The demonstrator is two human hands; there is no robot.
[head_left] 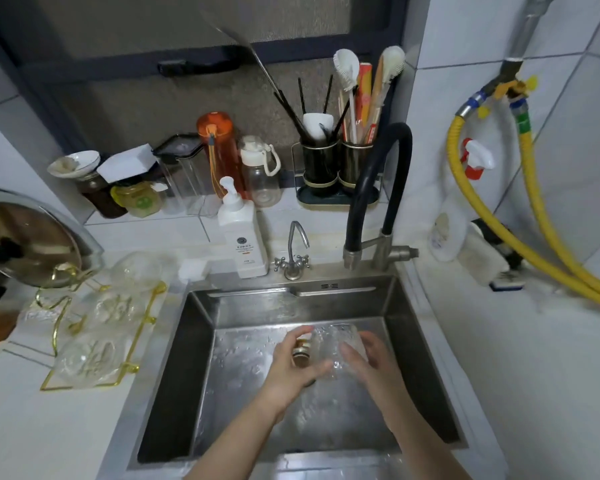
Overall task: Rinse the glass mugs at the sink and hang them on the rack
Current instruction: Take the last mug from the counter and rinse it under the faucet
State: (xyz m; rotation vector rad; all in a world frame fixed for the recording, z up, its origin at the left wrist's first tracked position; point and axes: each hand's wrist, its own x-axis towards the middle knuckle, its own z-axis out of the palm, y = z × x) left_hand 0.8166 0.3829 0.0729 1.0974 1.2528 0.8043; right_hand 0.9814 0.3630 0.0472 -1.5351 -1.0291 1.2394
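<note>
A clear textured glass mug (333, 344) is held over the steel sink (201, 341), low in the basin. My left hand (291, 365) grips its left side, fingers curled round it near the drain fitting. My right hand (371, 358) wraps the mug's right side from above. On the counter to the left stands a gold wire rack (142, 327) on a tray, with several glass mugs (115, 306) on it. No water stream is visible from the black faucet (368, 202).
A white soap pump bottle (241, 237) and a small chrome tap (293, 254) stand behind the sink. Bottles, jars and a utensil caddy (336, 168) line the back ledge. Yellow hoses (534, 220) hang at right. A pot lid (25, 237) sits far left.
</note>
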